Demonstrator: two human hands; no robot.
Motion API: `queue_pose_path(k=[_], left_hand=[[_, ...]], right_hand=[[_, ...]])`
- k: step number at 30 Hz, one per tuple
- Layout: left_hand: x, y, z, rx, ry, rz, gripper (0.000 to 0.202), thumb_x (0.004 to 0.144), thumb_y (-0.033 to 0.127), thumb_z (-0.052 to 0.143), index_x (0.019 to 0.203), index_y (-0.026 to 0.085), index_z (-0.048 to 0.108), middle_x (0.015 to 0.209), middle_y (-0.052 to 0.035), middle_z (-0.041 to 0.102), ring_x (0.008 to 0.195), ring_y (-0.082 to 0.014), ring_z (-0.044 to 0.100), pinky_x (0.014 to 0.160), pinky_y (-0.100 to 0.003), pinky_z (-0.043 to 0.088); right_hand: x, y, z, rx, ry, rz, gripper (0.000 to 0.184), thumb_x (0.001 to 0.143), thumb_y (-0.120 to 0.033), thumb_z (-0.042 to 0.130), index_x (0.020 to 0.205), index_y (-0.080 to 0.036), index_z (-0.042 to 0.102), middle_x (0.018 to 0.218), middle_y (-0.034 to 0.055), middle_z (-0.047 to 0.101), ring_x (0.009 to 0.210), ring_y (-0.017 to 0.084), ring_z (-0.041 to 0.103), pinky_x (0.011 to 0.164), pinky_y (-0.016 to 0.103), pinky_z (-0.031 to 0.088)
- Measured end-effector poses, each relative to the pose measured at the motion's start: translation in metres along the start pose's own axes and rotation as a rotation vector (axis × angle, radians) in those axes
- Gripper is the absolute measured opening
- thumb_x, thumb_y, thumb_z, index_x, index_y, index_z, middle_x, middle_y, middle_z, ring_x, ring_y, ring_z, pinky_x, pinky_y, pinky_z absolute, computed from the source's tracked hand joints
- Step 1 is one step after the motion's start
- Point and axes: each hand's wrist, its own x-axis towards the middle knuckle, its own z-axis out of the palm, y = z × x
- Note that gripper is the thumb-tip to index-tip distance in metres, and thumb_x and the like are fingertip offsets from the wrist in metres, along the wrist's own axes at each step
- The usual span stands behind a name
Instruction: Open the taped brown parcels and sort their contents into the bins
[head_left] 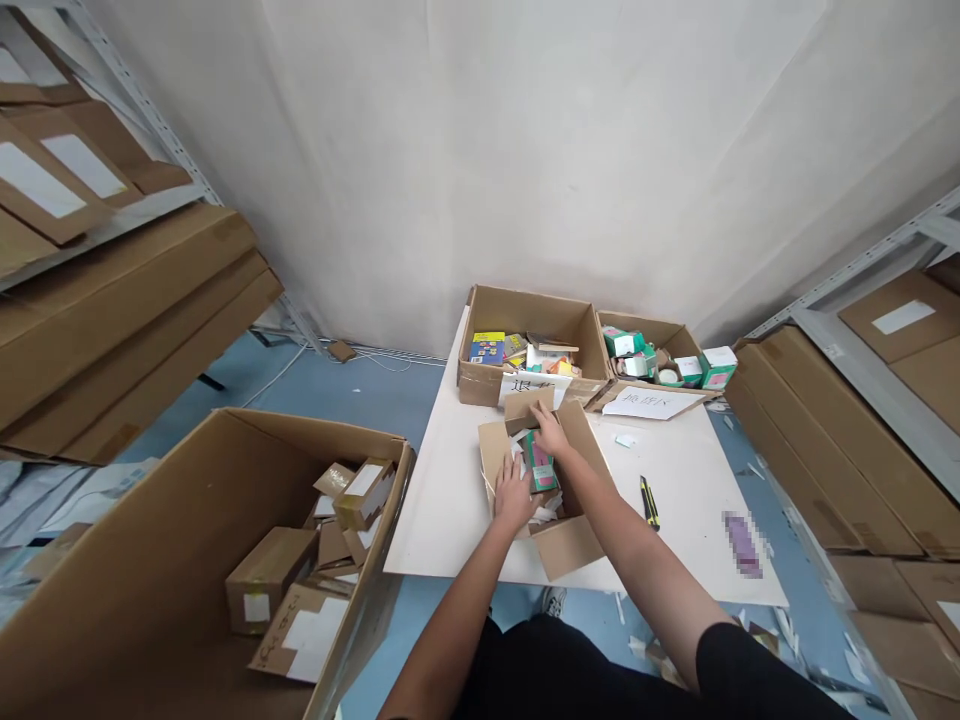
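Observation:
An open small cardboard box point(570, 545) lies on a white board point(442, 500) in front of me. My left hand point(512, 497) rests on the box's left side, fingers spread over white paper inside. My right hand point(551, 432) reaches into the box's far end and grips the top of a green and pink packet point(541, 470) that stands in it.
Behind stand two open boxes: one point(480, 385) with books and small items, one point(671, 335) with green and white cartons. A yellow and black utility knife point(649, 502) lies to the right. A large carton point(150, 560) of small parcels stands at left. Shelves of flat cardboard flank both sides.

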Motion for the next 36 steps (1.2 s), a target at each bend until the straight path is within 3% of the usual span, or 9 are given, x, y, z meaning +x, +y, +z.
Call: queue_pose_path(k=[3, 7, 11, 16, 19, 23, 29, 33, 36], left_hand=[[0.020, -0.005, 0.004, 0.036, -0.024, 0.002, 0.063, 0.084, 0.036, 0.068, 0.145, 0.023, 0.060, 0.177, -0.0065, 0.014, 0.163, -0.0364, -0.006, 0.130, -0.059, 0.007], [0.029, -0.008, 0.018, 0.021, -0.020, -0.004, 0.055, 0.084, 0.031, 0.066, 0.139, 0.027, 0.065, 0.177, -0.0020, 0.014, 0.162, -0.0342, -0.012, 0.131, -0.059, 0.004], [0.027, -0.006, 0.021, 0.030, -0.029, -0.015, 0.049, 0.084, 0.029, 0.067, 0.132, 0.023, 0.070, 0.177, -0.0034, 0.014, 0.162, -0.0367, -0.011, 0.130, -0.062, 0.008], [0.025, -0.002, 0.015, 0.048, -0.024, -0.013, 0.046, 0.081, 0.022, 0.065, 0.127, 0.022, 0.072, 0.177, -0.0046, 0.015, 0.162, -0.0370, -0.008, 0.130, -0.063, 0.011], [0.025, -0.001, 0.015, 0.043, -0.035, -0.032, 0.054, 0.080, 0.020, 0.064, 0.134, 0.022, 0.069, 0.177, -0.0040, 0.013, 0.162, -0.0363, -0.011, 0.130, -0.063, 0.009], [0.027, 0.000, 0.016, 0.054, -0.050, -0.039, 0.055, 0.080, 0.021, 0.064, 0.134, 0.022, 0.069, 0.177, -0.0035, 0.014, 0.162, -0.0369, -0.012, 0.130, -0.063, 0.010], [0.028, -0.002, 0.016, 0.078, -0.031, -0.038, 0.050, 0.082, 0.019, 0.061, 0.131, 0.020, 0.072, 0.176, -0.0066, 0.018, 0.162, -0.0380, -0.006, 0.129, -0.062, 0.014], [0.030, -0.006, 0.023, 0.045, -0.010, -0.095, 0.062, 0.080, 0.021, 0.065, 0.142, 0.024, 0.065, 0.177, -0.0027, 0.015, 0.161, -0.0458, -0.006, 0.126, -0.069, 0.018], [0.030, -0.009, 0.025, -0.002, -0.002, -0.136, 0.067, 0.079, 0.022, 0.071, 0.145, 0.027, 0.062, 0.178, -0.0002, 0.009, 0.159, -0.0495, -0.004, 0.127, -0.066, 0.021]], right_hand=[[-0.035, 0.007, 0.032, -0.016, 0.114, 0.124, 0.075, 0.088, -0.016, 0.052, 0.162, -0.016, 0.039, 0.174, 0.0120, 0.020, 0.157, 0.027, 0.026, 0.126, 0.041, 0.028], [-0.068, 0.021, 0.068, -0.061, -0.126, 0.201, 0.084, 0.088, -0.023, 0.060, 0.166, -0.019, 0.029, 0.176, 0.0112, 0.015, 0.160, 0.030, 0.020, 0.126, 0.041, 0.026], [-0.064, 0.033, 0.083, -0.073, -0.294, 0.215, 0.093, 0.089, -0.028, 0.065, 0.169, -0.021, 0.019, 0.177, 0.0101, 0.007, 0.161, 0.033, 0.013, 0.126, 0.043, 0.023], [-0.050, 0.035, 0.103, -0.066, -0.254, 0.127, 0.092, 0.089, -0.025, 0.064, 0.169, -0.018, 0.019, 0.177, 0.0111, 0.006, 0.163, 0.030, -0.003, 0.129, 0.048, 0.009], [-0.050, 0.030, 0.112, -0.047, -0.224, 0.166, 0.091, 0.090, -0.022, 0.060, 0.169, -0.023, 0.015, 0.177, 0.0089, 0.002, 0.163, 0.031, -0.006, 0.129, 0.054, 0.012], [-0.058, 0.018, 0.102, -0.058, -0.222, 0.252, 0.087, 0.091, -0.016, 0.057, 0.169, -0.031, 0.019, 0.177, 0.0046, -0.006, 0.161, 0.039, -0.005, 0.122, 0.064, 0.026], [-0.104, 0.003, 0.061, -0.151, -0.128, 0.139, 0.087, 0.091, -0.013, 0.055, 0.168, -0.037, 0.021, 0.177, 0.0011, -0.005, 0.161, 0.041, -0.004, 0.114, 0.066, 0.038], [-0.147, -0.006, 0.033, -0.244, 0.022, 0.044, 0.091, 0.088, -0.010, 0.055, 0.168, -0.036, 0.019, 0.177, 0.0026, -0.001, 0.161, 0.043, -0.001, 0.107, 0.061, 0.047], [-0.173, -0.009, 0.009, -0.280, 0.180, 0.003, 0.088, 0.090, -0.011, 0.052, 0.168, -0.034, 0.019, 0.177, 0.0045, 0.001, 0.161, 0.043, 0.006, 0.102, 0.057, 0.052]])
